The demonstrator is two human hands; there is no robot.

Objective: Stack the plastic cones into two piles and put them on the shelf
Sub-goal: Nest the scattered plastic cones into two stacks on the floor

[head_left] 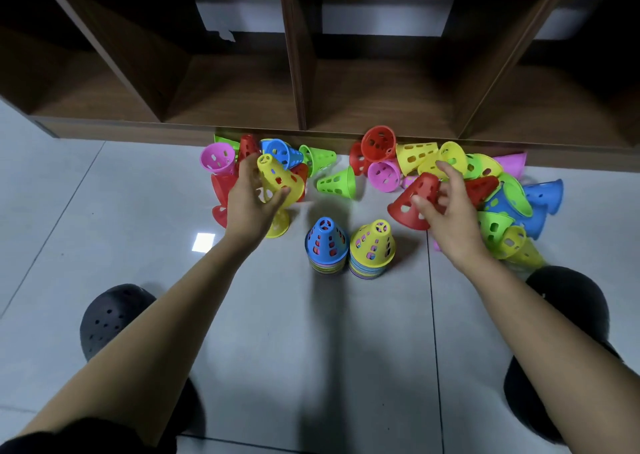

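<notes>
Two stacks of cones stand on the floor between my arms: one topped by a blue cone (326, 237), the other by a yellow cone (373, 240). My left hand (247, 199) grips a yellow cone (278, 176), tilted, above a loose heap of red, pink, blue and green cones (277, 156). My right hand (446, 208) holds a red cone (417, 197) lying on its side, at the edge of a bigger loose heap (502, 190) of several cones. The dark wooden shelf (298, 73) stands just behind both heaps.
The shelf has open, empty-looking cubbies divided by upright panels. A lone green cone (337, 182) lies between the heaps. My black perforated shoes (110, 315) sit on the grey tiled floor (311, 367) on both sides, the right shoe (568, 301) close to the big heap.
</notes>
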